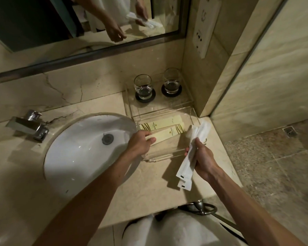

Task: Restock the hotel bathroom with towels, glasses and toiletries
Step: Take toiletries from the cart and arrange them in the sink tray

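The left hand (142, 142) is pinching the left end of a long cream packet (167, 134), lying in the clear acrylic tray (167, 156) beside a second cream packet (160, 124). The right hand (203, 157) is gripping white paper sachets (187, 167) over the tray's right edge. Two clear drinking glasses (143, 87) are standing at the tray's far end; the white oval basin (82, 150) is crowding its left edge, bare beige tabletop (158, 181) lying near
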Demonstrator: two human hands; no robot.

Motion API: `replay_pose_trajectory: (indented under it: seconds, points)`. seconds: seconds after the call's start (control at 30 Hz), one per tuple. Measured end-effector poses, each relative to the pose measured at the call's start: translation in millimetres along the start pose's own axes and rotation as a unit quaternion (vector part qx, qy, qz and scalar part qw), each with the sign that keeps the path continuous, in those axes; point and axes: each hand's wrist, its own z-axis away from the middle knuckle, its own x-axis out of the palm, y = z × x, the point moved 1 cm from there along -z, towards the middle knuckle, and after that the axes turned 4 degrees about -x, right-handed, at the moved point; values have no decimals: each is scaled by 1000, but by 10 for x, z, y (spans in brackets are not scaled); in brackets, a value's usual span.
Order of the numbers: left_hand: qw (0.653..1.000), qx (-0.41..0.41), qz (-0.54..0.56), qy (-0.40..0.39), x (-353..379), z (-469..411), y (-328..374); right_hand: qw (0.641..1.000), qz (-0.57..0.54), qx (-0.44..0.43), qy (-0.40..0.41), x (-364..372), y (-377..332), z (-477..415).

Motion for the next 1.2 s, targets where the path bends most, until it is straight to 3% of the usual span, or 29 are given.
replay_pose_trajectory:
  seconds: [0.17, 0.33, 0.47, 0.57, 0.67, 0.8, 0.97, 1.03, 1.13, 1.2]
  points:
    - [997, -6, -76, -1, -2, -226, 69, 1000, 15, -6, -5, -18, -6, -3]
    - [991, 82, -86, -66, -249, -165, 316, 987, 129, -97, -25, 19, -173, 104]
    - [983, 147, -2, -112, -544, -39, 665, 961, 200, -191, -7, 139, -426, 85]
    - [971, 157, 133, -125, -642, 43, 890, 956, 203, -204, -57, 262, -546, 88]
    - [966, 148, 180, -114, -581, 72, 990, 948, 222, -203, -107, 370, -557, 92]
    - [955, 99, 258, -107, -413, 132, 960, 954, 195, -199, -114, 397, -511, 74]
    - [968, 42, 122, -214, -236, 255, 535, 981, 123, -147, -41, 264, -389, -25]
    - [965, 19, 133, -226, -125, 312, 382, 986, 102, -127, -22, 220, -325, -66]
    - [974, 22, 144, -173, 11, 318, 304, 993, 67, -96, -19, 179, -224, -107]
    - [991, 40, 93, -92, 49, 167, 259, 997, 44, -67, -17, 133, -189, -126]
